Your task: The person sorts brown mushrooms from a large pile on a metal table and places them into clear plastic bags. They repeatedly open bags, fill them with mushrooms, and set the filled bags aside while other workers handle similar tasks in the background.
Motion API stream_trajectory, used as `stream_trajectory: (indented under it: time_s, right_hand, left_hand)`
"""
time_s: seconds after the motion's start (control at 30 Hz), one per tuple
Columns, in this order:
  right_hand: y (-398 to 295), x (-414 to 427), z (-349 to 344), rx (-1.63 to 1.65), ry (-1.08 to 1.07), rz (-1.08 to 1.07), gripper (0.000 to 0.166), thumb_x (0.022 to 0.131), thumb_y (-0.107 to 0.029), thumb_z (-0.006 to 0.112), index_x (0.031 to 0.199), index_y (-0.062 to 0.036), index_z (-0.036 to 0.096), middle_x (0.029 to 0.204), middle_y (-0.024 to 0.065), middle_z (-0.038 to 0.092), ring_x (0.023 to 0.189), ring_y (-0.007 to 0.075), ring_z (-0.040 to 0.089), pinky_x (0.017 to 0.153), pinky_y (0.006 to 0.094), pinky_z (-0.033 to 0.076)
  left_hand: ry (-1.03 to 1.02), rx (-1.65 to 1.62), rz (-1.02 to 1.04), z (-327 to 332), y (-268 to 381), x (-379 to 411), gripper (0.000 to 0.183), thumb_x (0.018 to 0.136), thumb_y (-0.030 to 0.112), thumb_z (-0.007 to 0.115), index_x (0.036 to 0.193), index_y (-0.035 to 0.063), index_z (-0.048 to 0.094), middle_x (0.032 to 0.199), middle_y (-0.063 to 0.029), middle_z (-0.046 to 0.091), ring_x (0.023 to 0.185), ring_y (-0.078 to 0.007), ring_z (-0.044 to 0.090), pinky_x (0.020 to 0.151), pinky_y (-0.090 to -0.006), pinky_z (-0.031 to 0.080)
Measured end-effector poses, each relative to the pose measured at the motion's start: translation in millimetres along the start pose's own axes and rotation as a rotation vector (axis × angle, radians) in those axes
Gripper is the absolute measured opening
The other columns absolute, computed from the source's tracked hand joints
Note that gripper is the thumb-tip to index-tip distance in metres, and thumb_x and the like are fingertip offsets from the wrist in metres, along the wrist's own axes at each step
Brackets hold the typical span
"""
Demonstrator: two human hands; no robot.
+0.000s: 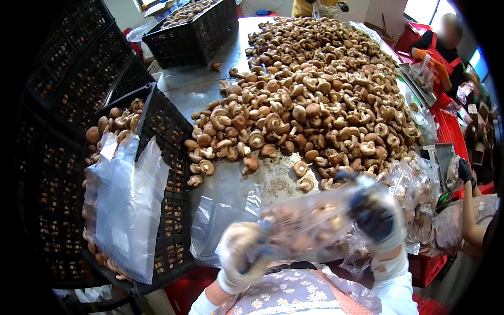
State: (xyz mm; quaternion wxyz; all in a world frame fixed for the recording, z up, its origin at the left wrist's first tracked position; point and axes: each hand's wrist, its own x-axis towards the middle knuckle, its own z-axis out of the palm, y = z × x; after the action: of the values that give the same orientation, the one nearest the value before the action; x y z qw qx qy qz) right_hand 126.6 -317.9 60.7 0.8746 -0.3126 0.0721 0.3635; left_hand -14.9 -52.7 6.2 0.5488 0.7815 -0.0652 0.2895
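Observation:
A clear plastic bag of shiitake mushrooms is stretched between my two gloved hands, just above the table's near edge. My left hand, in a white and blue work glove, grips its left end. At the other end my right hand holds the bag's upper right part; motion blurs this glove. Beyond the bag spreads a large heap of loose shiitake mushrooms. Flat clear bags lie on the metal table to the left of my hands.
Filled mushroom bags are piled at my right, near a scale. A black crate with a stack of plastic bags stands left, before stacked crates. Another crate sits at the back. Co-workers stand along the right side.

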Motion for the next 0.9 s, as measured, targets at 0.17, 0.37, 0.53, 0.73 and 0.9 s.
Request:
stream_trajectory:
  time_s: [0.17, 0.37, 0.53, 0.73, 0.9]
  right_hand:
    - [-155, -74, -85, -0.202, -0.192, -0.664, 0.050, 0.104, -0.024, 0.046, 0.149, -0.0049, 0.036, 0.136, 0.0172, 0.055, 0.102, 0.0171, 0.064, 0.090, 0.0328, 0.051]
    - [-231, -92, -75, -0.488, 0.053, -0.667, 0.045, 0.105, -0.028, 0.043, 0.143, -0.0041, 0.046, 0.141, 0.0225, 0.052, 0.109, 0.0271, 0.066, 0.099, 0.0391, 0.052]
    - [-263, -58, -224, -0.596, 0.659, -0.715, 0.053, 0.101, -0.035, 0.049, 0.144, -0.0030, 0.044, 0.142, 0.0222, 0.051, 0.115, 0.0281, 0.062, 0.101, 0.0385, 0.049]
    - [-274, -16, -353, -0.795, 1.061, -0.617, 0.065, 0.096, -0.042, 0.056, 0.145, -0.0017, 0.042, 0.143, 0.0218, 0.050, 0.121, 0.0294, 0.057, 0.103, 0.0379, 0.045]
    - [-276, -4, -339, -1.578, 1.298, -0.797, 0.075, 0.091, -0.048, 0.063, 0.145, -0.0003, 0.042, 0.143, 0.0211, 0.050, 0.128, 0.0301, 0.052, 0.105, 0.0370, 0.042]
  left_hand:
    - [0.082, 0.260, -0.387, -20, -50, -3, 0.043, 0.080, 0.000, 0.072, 0.122, -0.0006, 0.061, 0.112, -0.0143, 0.060, 0.101, -0.0251, 0.061, 0.090, -0.0352, 0.049]
    - [-0.181, 0.871, -0.500, -36, -138, -104, 0.055, 0.071, 0.029, 0.081, 0.119, 0.0079, 0.064, 0.131, -0.0178, 0.053, 0.124, -0.0382, 0.047, 0.106, -0.0490, 0.038]
    - [-0.091, 0.791, -0.473, -43, -170, -140, 0.027, 0.072, 0.019, 0.078, 0.095, 0.0087, 0.072, 0.126, -0.0120, 0.060, 0.124, -0.0364, 0.050, 0.107, -0.0479, 0.039]
    - [0.039, 0.619, -0.423, -46, -164, -134, 0.022, 0.071, 0.004, 0.075, 0.092, 0.0039, 0.068, 0.113, -0.0153, 0.064, 0.111, -0.0346, 0.059, 0.097, -0.0439, 0.047]
    - [-0.002, 0.649, -0.328, -24, -158, -131, 0.027, 0.068, 0.011, 0.076, 0.095, 0.0122, 0.070, 0.118, -0.0114, 0.063, 0.113, -0.0358, 0.056, 0.098, -0.0484, 0.045]
